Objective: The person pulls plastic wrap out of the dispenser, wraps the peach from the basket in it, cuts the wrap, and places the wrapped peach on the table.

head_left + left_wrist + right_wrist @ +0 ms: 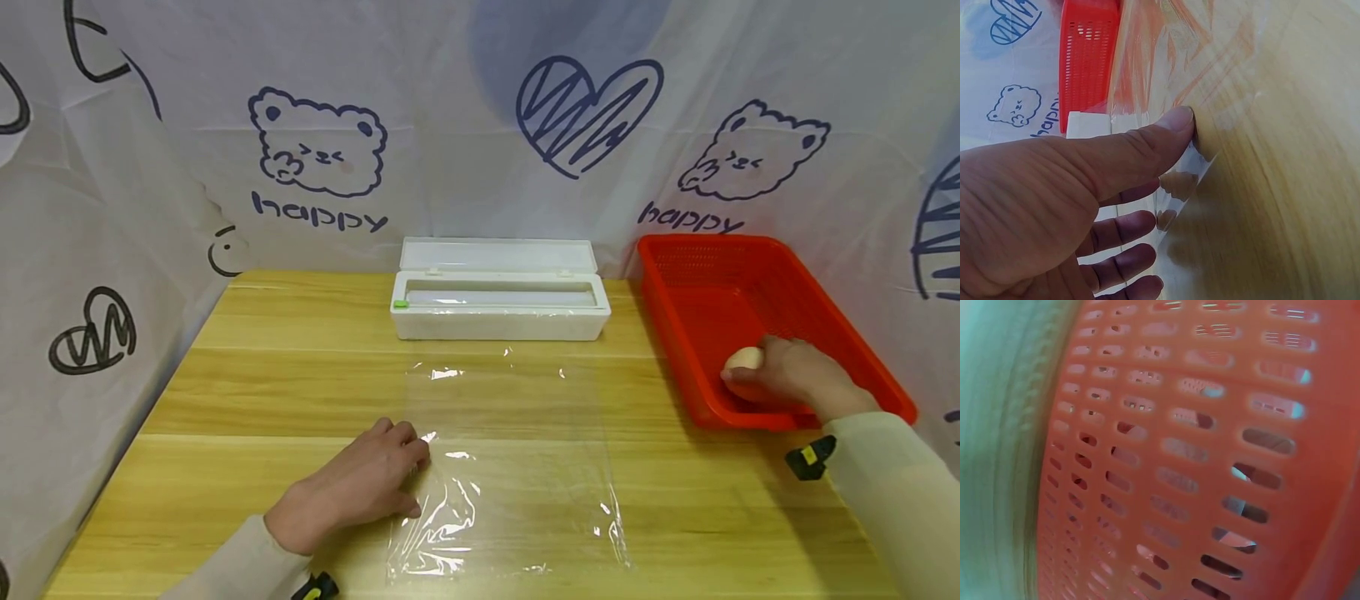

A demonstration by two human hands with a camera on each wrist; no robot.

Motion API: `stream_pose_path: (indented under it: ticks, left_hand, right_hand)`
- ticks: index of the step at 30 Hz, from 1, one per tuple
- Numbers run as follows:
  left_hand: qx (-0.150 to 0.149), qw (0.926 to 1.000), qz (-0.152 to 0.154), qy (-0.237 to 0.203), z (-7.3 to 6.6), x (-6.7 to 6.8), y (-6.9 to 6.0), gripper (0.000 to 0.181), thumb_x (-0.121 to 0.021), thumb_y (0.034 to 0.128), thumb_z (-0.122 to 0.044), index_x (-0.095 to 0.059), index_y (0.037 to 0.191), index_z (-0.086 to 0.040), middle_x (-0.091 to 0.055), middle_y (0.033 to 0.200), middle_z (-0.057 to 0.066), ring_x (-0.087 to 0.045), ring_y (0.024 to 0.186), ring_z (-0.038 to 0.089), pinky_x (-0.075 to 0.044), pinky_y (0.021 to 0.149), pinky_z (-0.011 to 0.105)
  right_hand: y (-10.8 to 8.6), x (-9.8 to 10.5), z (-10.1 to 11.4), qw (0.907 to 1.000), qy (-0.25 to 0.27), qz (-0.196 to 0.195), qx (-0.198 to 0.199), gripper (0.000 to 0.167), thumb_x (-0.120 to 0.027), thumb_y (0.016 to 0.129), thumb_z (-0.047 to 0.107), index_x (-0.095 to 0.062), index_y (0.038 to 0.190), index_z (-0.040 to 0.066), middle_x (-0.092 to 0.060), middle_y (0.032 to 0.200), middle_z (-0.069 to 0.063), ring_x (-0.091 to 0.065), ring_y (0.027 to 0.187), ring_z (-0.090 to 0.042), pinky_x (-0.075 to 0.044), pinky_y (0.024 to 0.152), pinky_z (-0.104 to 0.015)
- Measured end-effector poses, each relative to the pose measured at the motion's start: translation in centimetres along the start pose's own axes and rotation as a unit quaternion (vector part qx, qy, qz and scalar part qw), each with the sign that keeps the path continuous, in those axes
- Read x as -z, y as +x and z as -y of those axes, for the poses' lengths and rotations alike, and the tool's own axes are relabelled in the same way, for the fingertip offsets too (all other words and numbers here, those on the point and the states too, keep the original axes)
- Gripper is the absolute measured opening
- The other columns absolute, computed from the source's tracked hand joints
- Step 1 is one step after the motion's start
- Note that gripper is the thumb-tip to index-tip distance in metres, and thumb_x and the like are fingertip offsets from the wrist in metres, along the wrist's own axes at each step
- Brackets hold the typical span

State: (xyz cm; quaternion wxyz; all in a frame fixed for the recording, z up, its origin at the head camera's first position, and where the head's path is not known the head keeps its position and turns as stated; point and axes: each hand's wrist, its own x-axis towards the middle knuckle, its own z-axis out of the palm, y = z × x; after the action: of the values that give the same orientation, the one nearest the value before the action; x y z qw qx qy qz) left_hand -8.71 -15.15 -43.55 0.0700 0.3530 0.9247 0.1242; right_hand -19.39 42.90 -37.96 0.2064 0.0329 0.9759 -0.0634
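Left hand [362, 482]: lay loosely spread at clear film's [525, 479] nine-o'clock edge.
Right hand [798, 375]: curled around pale rounded object [743, 359], red basket's [712, 308] six-o'clock end.

The basket [705, 317] is bright red, patterned with rows of oval slots, and the rounded item [744, 357] in it is pale cream. A white box [498, 324] has a small green tab [401, 304], near clear film [517, 492] with white glints over a yellow-brown, wood-grained tabletop [247, 375]. White cloth [457, 150] bears dark outlined bears, hearts and "happy".
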Motion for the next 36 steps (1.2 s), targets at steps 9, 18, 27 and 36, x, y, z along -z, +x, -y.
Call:
stream_pose_path:
  ticks: [9,18,27,36]
  left_hand:
    - [0.004,1.0000,0.003,0.003,0.0,0.0,0.1,0.044,-0.095,0.0743,-0.036,-0.067,0.101,-0.015,-0.060,0.104,0.001,-0.048,0.089,0.021,-0.048,0.082,0.038]
    - [0.005,1.0000,0.004,-0.001,0.0,-0.1,0.1,0.043,-0.095,0.0743,-0.035,-0.067,0.100,-0.015,-0.059,0.103,0.001,-0.047,0.089,0.020,-0.047,0.082,0.038]
    - [0.006,0.9999,0.008,-0.003,0.0,0.0,0.1,0.042,-0.095,0.0754,-0.035,-0.067,0.100,-0.015,-0.059,0.103,0.001,-0.047,0.090,0.020,-0.047,0.083,0.037]
    - [0.008,0.9999,0.007,-0.002,0.0,-0.1,0.0,0.043,-0.095,0.0751,-0.035,-0.066,0.100,-0.014,-0.059,0.103,0.001,-0.047,0.089,0.020,-0.047,0.082,0.037]
  right_hand:
    - [0.5,-0.1,-0.2,0.9987,0.030,0.004,-0.040,0.130,-0.075,0.084,0.068,-0.011,0.140,-0.032,-0.053,0.112,-0.044,-0.055,0.095,-0.053,-0.047,0.096,-0.072]
    - [0.9,-0.5,0.0,0.9989,0.042,-0.020,-0.003,0.105,-0.076,0.090,0.054,-0.024,0.137,-0.024,-0.055,0.109,-0.040,-0.056,0.094,-0.051,-0.050,0.087,-0.066]
    - [1.3,-0.9,0.6,0.9971,0.047,-0.044,0.042,0.095,-0.084,0.085,0.038,-0.027,0.131,-0.023,-0.056,0.103,-0.034,-0.057,0.086,-0.043,-0.054,0.086,-0.063]
    - [0.9,-1.3,0.8,0.9873,0.063,-0.138,0.046,0.090,-0.081,0.088,0.038,-0.035,0.138,-0.021,-0.046,0.123,-0.044,-0.048,0.104,-0.059,-0.046,0.090,-0.073]
